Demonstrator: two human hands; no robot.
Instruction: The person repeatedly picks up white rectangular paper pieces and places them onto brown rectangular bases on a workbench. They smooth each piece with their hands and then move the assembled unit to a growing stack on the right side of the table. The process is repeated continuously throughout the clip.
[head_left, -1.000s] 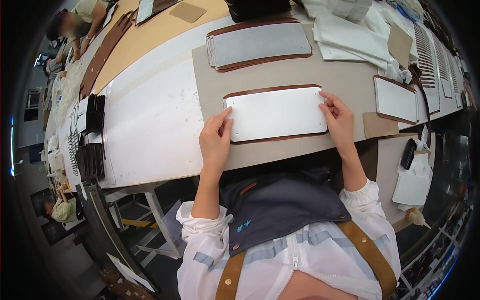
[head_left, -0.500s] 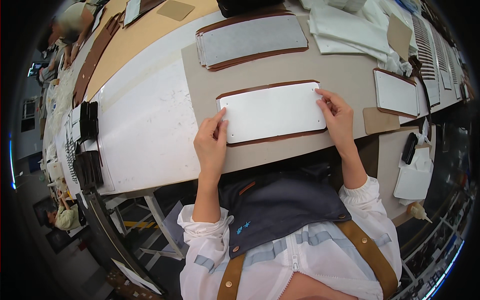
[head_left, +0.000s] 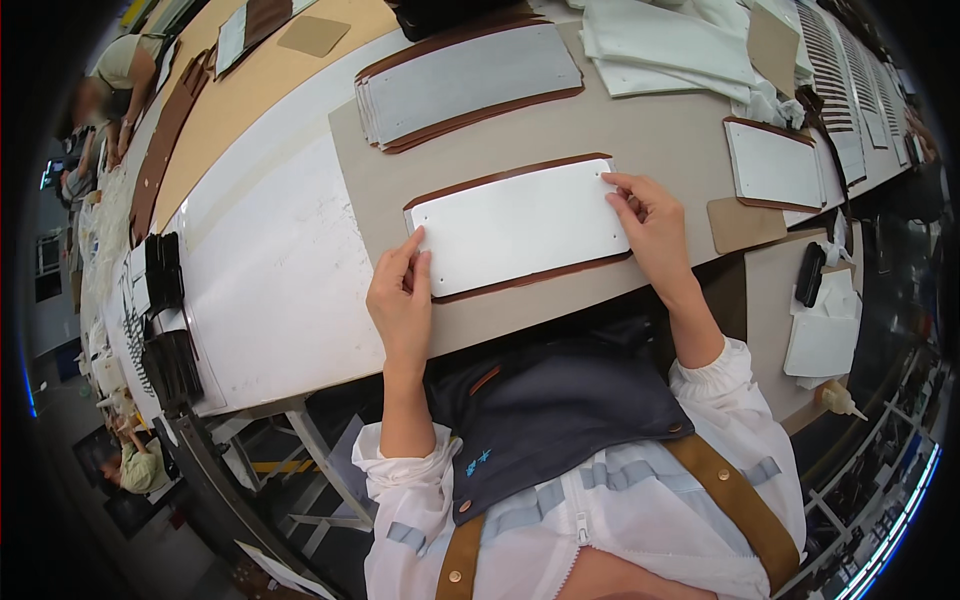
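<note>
A white rectangular sheet [head_left: 520,225] with small holes near its corners lies on a brown leather-like piece [head_left: 545,284], whose edges show above and below it. My left hand [head_left: 402,300] holds the sheet's left edge, index fingertip near the upper left corner and thumb lower down. At the opposite end, the thumb and index finger of my right hand [head_left: 655,235] are on the edge by the upper right corner. The remaining fingers of both hands are curled. Whether my fingertips also touch the brown piece is hard to see.
Behind lies a stack of grey-topped brown panels [head_left: 470,85]. White sheets [head_left: 670,50] are heaped at the far right, near another white-topped panel [head_left: 770,165] and a tan card [head_left: 745,225]. Black bundles [head_left: 165,275] stand at the left. Another person [head_left: 125,75] works at far left.
The whole view has shifted, so the table's things appear farther left. Both hands keep their places at the sheet's two ends, with little finger movement.
</note>
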